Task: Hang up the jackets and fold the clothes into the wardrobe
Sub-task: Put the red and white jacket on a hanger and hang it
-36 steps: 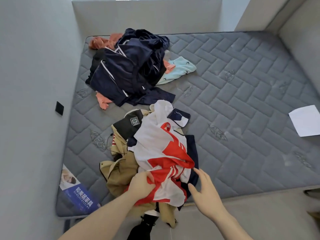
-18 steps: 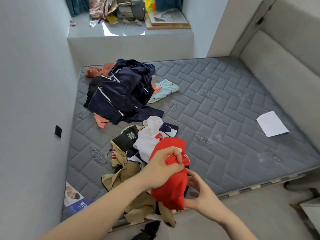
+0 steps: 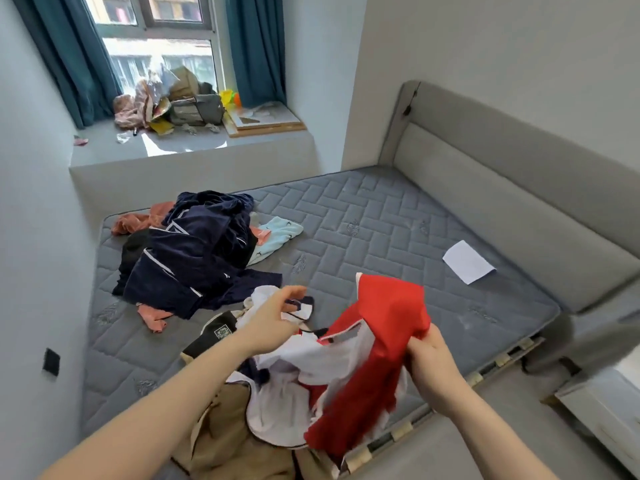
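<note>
Now my right hand (image 3: 429,362) gripped the red-and-white top (image 3: 374,341), lifted off the pile at lower centre; my left hand (image 3: 273,323) had let go, fingers loose, ready for folding.

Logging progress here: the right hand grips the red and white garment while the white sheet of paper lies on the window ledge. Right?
Not quite. The right hand does grip the red and white garment, but the head view shows the white sheet of paper lying on the mattress, not the window ledge.

On the mattress (image 3: 381,230), one clothes pile (image 3: 194,251) lies behind another (image 3: 277,375); a paper (image 3: 468,261) lies right.
</note>
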`<action>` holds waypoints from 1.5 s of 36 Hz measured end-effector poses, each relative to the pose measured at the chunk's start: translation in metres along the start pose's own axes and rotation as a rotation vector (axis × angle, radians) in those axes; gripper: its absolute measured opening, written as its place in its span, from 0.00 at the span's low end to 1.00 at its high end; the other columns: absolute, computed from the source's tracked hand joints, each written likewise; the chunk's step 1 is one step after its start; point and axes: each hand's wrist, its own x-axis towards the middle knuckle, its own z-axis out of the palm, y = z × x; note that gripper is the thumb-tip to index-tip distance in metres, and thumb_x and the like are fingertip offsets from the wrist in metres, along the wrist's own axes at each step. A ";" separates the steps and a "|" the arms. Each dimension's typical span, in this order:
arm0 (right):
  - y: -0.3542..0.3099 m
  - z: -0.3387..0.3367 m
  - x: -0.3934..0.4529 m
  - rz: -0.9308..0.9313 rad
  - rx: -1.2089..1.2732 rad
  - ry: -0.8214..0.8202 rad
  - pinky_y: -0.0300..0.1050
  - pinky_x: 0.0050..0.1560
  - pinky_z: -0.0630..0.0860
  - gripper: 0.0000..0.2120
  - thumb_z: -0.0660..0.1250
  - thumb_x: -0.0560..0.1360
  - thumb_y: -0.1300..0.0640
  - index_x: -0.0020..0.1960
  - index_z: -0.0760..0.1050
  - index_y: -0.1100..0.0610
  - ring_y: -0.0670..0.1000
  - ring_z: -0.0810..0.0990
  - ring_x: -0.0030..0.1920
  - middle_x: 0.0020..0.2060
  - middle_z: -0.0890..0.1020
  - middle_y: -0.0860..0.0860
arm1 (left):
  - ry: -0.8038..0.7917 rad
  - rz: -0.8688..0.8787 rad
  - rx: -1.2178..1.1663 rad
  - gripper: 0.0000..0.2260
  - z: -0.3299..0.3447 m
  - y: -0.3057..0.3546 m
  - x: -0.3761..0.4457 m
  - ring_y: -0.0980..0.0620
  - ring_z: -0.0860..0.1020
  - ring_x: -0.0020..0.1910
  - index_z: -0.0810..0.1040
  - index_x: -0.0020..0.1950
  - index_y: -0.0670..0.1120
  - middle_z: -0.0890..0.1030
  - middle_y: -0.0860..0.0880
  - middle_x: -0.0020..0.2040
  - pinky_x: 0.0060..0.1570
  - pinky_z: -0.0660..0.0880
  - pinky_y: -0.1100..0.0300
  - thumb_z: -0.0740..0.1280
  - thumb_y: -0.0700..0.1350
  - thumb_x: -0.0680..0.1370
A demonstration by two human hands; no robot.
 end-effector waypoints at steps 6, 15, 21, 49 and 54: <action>-0.047 -0.028 -0.017 -0.046 -0.001 -0.061 0.36 0.34 0.70 0.11 0.62 0.67 0.69 0.36 0.80 0.56 0.44 0.72 0.34 0.33 0.77 0.50 | -0.307 0.430 0.121 0.30 0.062 0.050 0.015 0.64 0.71 0.60 0.68 0.71 0.44 0.73 0.51 0.62 0.62 0.64 0.75 0.72 0.46 0.70; -0.079 -0.107 -0.064 0.022 -0.229 0.078 0.39 0.35 0.67 0.17 0.61 0.71 0.75 0.35 0.78 0.56 0.44 0.70 0.34 0.32 0.74 0.49 | -0.224 0.326 0.041 0.06 0.106 0.078 0.083 0.61 0.74 0.36 0.79 0.41 0.43 0.79 0.54 0.36 0.44 0.72 0.57 0.63 0.43 0.71; -0.047 -0.173 -0.113 0.257 -0.505 0.426 0.38 0.44 0.75 0.19 0.62 0.75 0.73 0.53 0.81 0.53 0.37 0.81 0.38 0.47 0.87 0.47 | -0.035 0.484 0.062 0.13 0.102 0.168 0.091 0.61 0.72 0.34 0.77 0.43 0.40 0.78 0.53 0.35 0.41 0.70 0.55 0.58 0.41 0.84; -0.098 -0.343 -0.257 -0.083 -0.117 0.800 0.34 0.50 0.77 0.15 0.57 0.81 0.69 0.52 0.82 0.61 0.43 0.83 0.47 0.44 0.86 0.50 | -0.752 0.498 0.707 0.11 0.416 0.231 0.001 0.50 0.82 0.45 0.80 0.45 0.51 0.84 0.52 0.42 0.50 0.78 0.55 0.69 0.57 0.71; -0.092 -0.405 -0.304 -0.054 -0.178 0.994 0.33 0.49 0.75 0.16 0.60 0.81 0.66 0.47 0.84 0.53 0.39 0.83 0.46 0.42 0.87 0.44 | -0.597 0.496 0.581 0.08 0.466 0.260 0.020 0.53 0.83 0.45 0.82 0.46 0.51 0.86 0.52 0.43 0.50 0.76 0.56 0.65 0.46 0.82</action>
